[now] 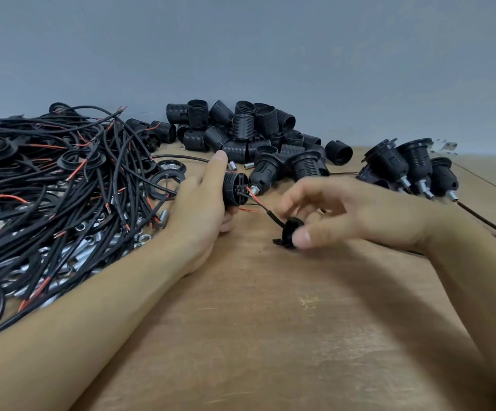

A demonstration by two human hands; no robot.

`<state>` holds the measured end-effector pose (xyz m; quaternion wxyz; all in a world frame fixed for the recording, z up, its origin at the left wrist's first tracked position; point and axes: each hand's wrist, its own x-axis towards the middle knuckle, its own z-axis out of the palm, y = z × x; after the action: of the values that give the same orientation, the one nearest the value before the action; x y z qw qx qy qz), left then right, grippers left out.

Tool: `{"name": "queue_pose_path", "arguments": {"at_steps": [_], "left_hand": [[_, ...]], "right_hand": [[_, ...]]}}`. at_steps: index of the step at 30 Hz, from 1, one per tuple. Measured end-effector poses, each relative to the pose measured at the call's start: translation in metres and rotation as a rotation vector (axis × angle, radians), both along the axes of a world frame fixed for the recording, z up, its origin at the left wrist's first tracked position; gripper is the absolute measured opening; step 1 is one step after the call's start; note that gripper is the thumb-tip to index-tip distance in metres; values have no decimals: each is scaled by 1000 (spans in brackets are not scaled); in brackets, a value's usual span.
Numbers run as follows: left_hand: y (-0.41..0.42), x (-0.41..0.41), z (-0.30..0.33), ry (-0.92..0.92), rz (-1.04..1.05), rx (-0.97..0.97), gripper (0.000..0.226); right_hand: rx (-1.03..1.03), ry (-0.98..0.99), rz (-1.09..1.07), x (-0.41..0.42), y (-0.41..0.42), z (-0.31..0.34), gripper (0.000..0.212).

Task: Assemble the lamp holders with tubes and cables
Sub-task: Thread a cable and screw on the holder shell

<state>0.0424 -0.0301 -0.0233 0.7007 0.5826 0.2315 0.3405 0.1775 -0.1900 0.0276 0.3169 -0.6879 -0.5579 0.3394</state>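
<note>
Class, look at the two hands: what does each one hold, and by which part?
The left hand grips a black lamp holder round its ribbed body. The right hand pinches a small black cap by its rim, threaded on the cable.

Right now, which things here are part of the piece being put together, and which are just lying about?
In hand:
left hand gripping the lamp holder body
its red and black cable
right hand holding the black cap

Lying about:
cable heap
pile of threaded holders
finished holders
loose metal tubes
</note>
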Motion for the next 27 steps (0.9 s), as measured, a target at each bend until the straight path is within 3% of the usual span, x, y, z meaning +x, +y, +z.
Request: {"name": "queue_pose_path", "arguments": {"at_steps": [3,7,13,18,23,27], "left_hand": [[1,0,-1,10,-1,26,45],[1,0,-1,-11,30,46,41],[-3,-4,-4,152,127,360,55],[-7,-6,-3,58,116,572,44],[-7,-5,-5,100,137,647,47],[-5,-4,-5,161,112,509,61]], "right_hand": [[-33,-97,11,-7,5,-7,26],[91,38,-108,-15,10,-7,32],[202,164,-193,-33,21,-19,41],[268,292,-180,-34,21,-17,52],[294,149,-228,-36,21,-18,52],[385,-62,-285,-36,22,-23,41]]}}
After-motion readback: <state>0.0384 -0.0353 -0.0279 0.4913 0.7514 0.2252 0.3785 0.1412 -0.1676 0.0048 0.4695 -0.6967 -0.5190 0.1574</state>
